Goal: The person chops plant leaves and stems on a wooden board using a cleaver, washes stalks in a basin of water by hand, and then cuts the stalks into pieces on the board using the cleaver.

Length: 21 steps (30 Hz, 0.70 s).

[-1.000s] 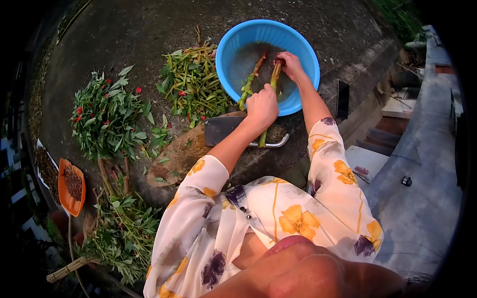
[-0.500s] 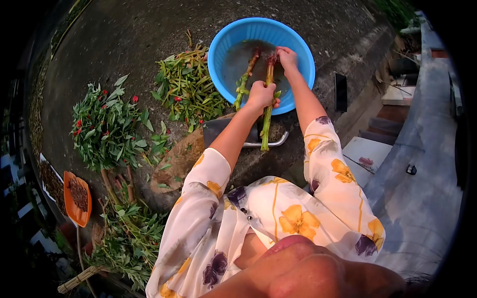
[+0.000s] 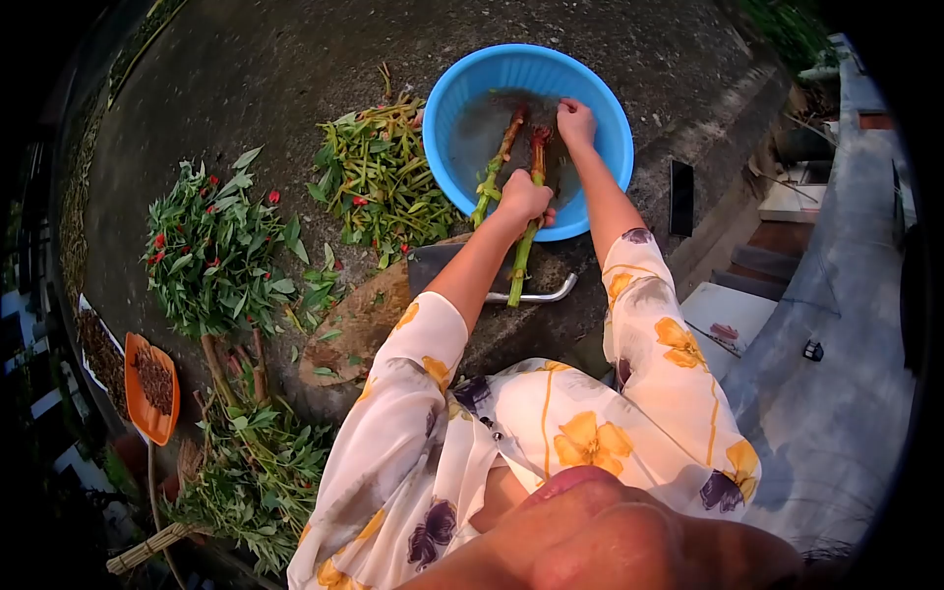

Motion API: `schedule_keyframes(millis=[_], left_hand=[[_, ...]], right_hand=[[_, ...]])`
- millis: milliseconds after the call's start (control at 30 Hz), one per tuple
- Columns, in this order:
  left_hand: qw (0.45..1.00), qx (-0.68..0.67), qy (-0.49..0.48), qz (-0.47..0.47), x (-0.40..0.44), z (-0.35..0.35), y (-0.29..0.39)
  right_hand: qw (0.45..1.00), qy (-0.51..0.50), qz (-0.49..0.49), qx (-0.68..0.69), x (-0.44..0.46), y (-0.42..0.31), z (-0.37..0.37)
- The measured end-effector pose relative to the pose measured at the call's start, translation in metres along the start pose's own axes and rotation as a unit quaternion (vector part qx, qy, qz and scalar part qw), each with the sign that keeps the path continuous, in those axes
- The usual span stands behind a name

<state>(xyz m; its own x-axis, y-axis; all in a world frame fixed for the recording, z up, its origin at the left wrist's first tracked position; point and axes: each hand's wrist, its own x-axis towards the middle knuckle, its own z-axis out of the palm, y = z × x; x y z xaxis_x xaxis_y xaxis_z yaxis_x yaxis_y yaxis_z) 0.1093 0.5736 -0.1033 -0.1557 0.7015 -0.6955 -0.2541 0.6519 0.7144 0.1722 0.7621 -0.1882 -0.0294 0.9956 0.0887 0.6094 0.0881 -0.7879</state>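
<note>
My left hand (image 3: 528, 198) is closed around a thick green plant stalk (image 3: 523, 258), whose reddish root end points up over the blue plastic basin (image 3: 448, 169). Its lower end reaches past the rim toward me. My right hand (image 3: 577, 124) is at the right inside of the basin, fingers curled and pinched, slightly apart from the root end. Anything between those fingers is too small to make out. Murky water (image 3: 474, 128) lies in the basin. Another stalk (image 3: 499, 162) with a brownish root end leans in it, left of the held one.
A wide dark blade (image 3: 429, 264) with a bent metal handle (image 3: 551, 296) lies by a wooden board (image 3: 366, 317). Cut stems (image 3: 383, 177) and leafy tops with red flowers (image 3: 218, 241) are heaped left. A phone (image 3: 680, 199) rests right; an orange scoop (image 3: 150, 388) sits far left.
My right hand has moved slightly away from the root end, to the right. The held stalk's lower end has swung a little left. The whole view has shifted slightly.
</note>
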Motion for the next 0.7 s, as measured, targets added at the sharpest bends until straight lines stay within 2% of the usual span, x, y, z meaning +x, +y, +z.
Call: schedule_keyframes(millis=[33, 67, 100, 167, 300, 367, 400, 467, 500, 533, 567, 600, 633, 700], left_hand=[[1.0, 0.029, -0.009, -0.004, 0.002, -0.001, 0.002], [1.0, 0.029, -0.008, -0.002, 0.002, -0.001, 0.003], [0.999, 0.026, -0.018, -0.004, 0.002, -0.001, 0.003], [0.999, 0.021, -0.028, -0.007, -0.001, -0.003, 0.004], [0.999, -0.02, -0.026, 0.028, 0.001, 0.006, -0.008], [0.998, -0.046, -0.019, 0.045, 0.003, 0.003, -0.009], [0.999, -0.022, -0.027, 0.029, 0.004, 0.0, -0.007], [0.999, -0.002, -0.035, 0.012, 0.008, -0.002, -0.006], [0.999, -0.034, -0.031, -0.021, 0.01, -0.002, -0.005], [0.996, -0.066, -0.026, -0.053, 0.013, -0.002, -0.005], [0.996, -0.066, -0.026, -0.053, 0.012, -0.003, -0.003], [0.996, -0.076, -0.021, -0.04, 0.01, -0.004, -0.003], [0.996, -0.086, -0.017, -0.029, 0.006, -0.004, -0.004], [0.995, -0.082, -0.041, -0.032, -0.01, -0.007, 0.003]], right_hand=[[0.987, -0.103, 0.1, 0.077, -0.007, -0.001, 0.001], [0.947, -0.204, 0.197, 0.152, -0.012, -0.004, 0.002], [0.947, -0.205, 0.195, 0.152, -0.014, -0.006, 0.002], [0.935, -0.29, 0.161, 0.129, -0.014, 0.001, 0.001], [0.933, -0.292, 0.16, 0.139, -0.001, 0.017, -0.002], [0.989, -0.129, 0.07, 0.007, 0.006, 0.028, 0.007], [0.989, -0.131, 0.069, 0.008, 0.009, 0.033, 0.013], [0.995, -0.046, 0.079, 0.043, 0.009, 0.033, 0.016], [0.995, -0.045, 0.079, 0.041, 0.008, 0.035, 0.017], [0.969, -0.157, 0.153, 0.111, 0.003, 0.026, 0.016], [0.921, -0.266, 0.222, 0.178, -0.002, 0.019, 0.015], [0.942, -0.285, 0.118, 0.132, -0.011, 0.016, 0.011], [0.942, -0.286, 0.12, 0.131, -0.017, 0.007, 0.007], [0.97, -0.229, 0.06, -0.056, -0.023, -0.007, -0.008]])
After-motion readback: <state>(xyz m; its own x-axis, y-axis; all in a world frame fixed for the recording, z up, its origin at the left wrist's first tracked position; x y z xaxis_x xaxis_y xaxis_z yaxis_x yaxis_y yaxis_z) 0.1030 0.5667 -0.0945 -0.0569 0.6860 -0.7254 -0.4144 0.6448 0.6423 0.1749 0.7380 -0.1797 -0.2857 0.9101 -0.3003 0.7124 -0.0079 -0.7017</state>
